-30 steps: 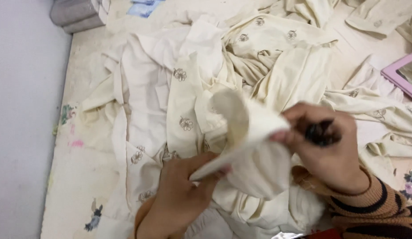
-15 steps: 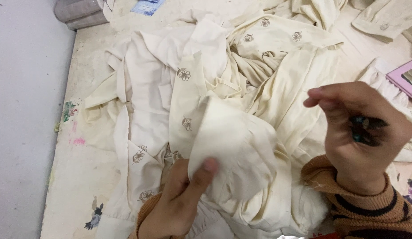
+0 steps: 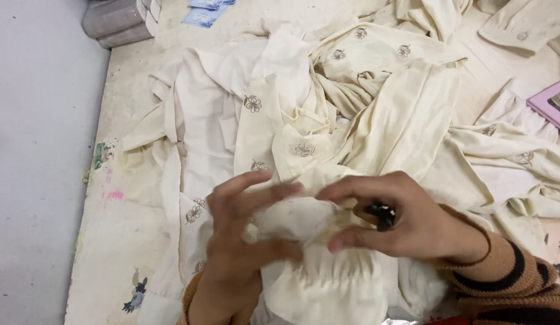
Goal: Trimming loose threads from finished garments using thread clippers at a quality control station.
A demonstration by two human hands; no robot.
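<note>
Left hand (image 3: 241,241) fingers spread, pinching cream cuff (image 3: 304,225) low in middle, over garment pile (image 3: 364,114) on counter (image 3: 111,241). Right hand (image 3: 400,219) pinches cuff edge, small dark tool (image 3: 381,215) tucked inside. Risk, as I judge: tool tip snags thin fabric or pricks left fingers; loose grip lets cuff slip.

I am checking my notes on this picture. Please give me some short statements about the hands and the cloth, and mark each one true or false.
1. Both hands touch a cream cloth piece. True.
2. The right hand holds a small dark thing. True.
3. The cloth pile is plain blue. False: it is cream with small flower motifs.
4. A pink-framed thing lies at the left edge. False: it is at the right edge.
5. The right sleeve is striped. True.
</note>
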